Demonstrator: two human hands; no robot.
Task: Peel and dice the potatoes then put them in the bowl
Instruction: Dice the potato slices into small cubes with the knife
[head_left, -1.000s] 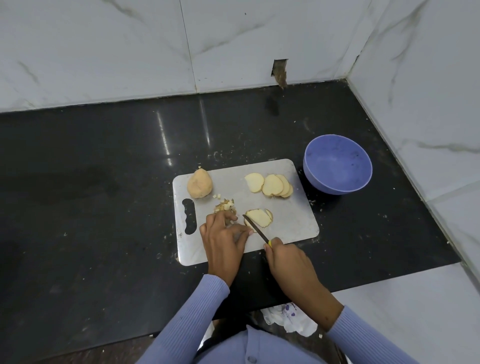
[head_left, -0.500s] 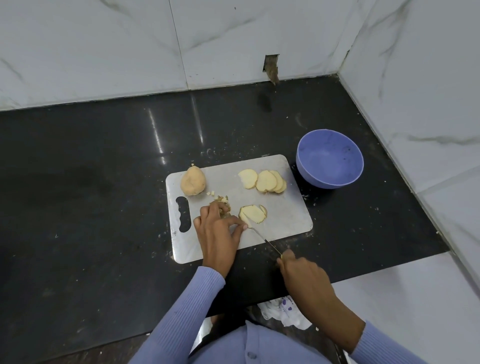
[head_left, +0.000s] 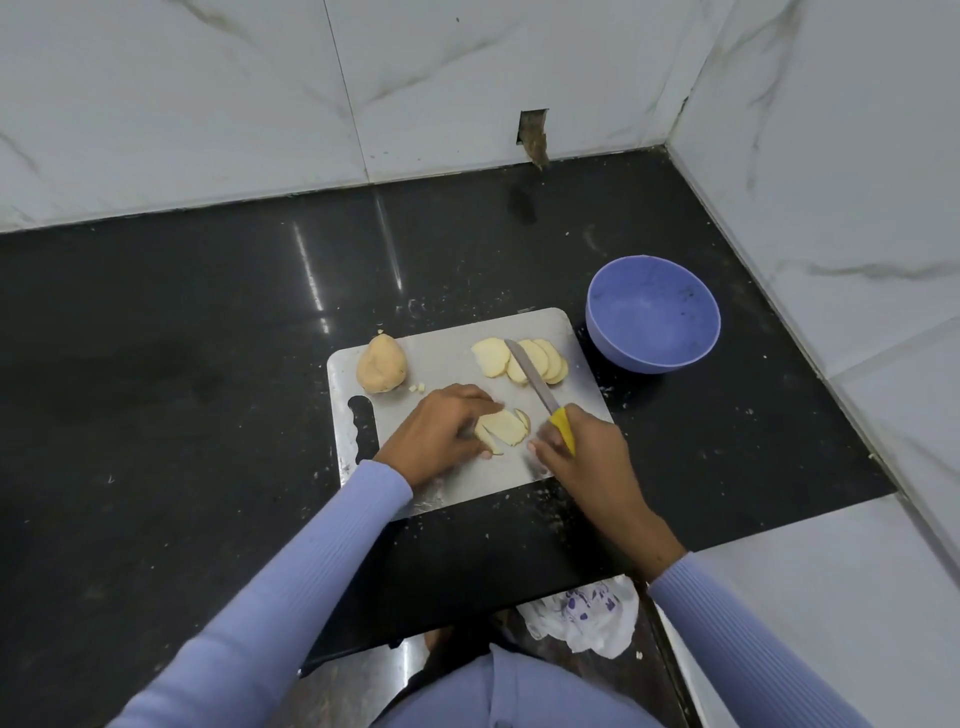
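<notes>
Taking the cutting board (head_left: 457, 358) as landmark: left of it and behind it the dark counter (head_left: 182, 364) lies bare up to the marble wall (head_left: 260, 104). To the board's right the purple bowl (head_left: 652, 315) stands just beside its far corner, hemmed by the side wall (head_left: 857, 208). On the board, a whole potato (head_left: 381, 364) blocks the far left corner and fanned slices (head_left: 524, 360), with the knife (head_left: 540, 395) blade over them, the far right.

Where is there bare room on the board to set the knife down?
Bare strip of board between the whole potato and the far slices. The near half is crowded: left hand on slices, right hand holding the knife.
</notes>
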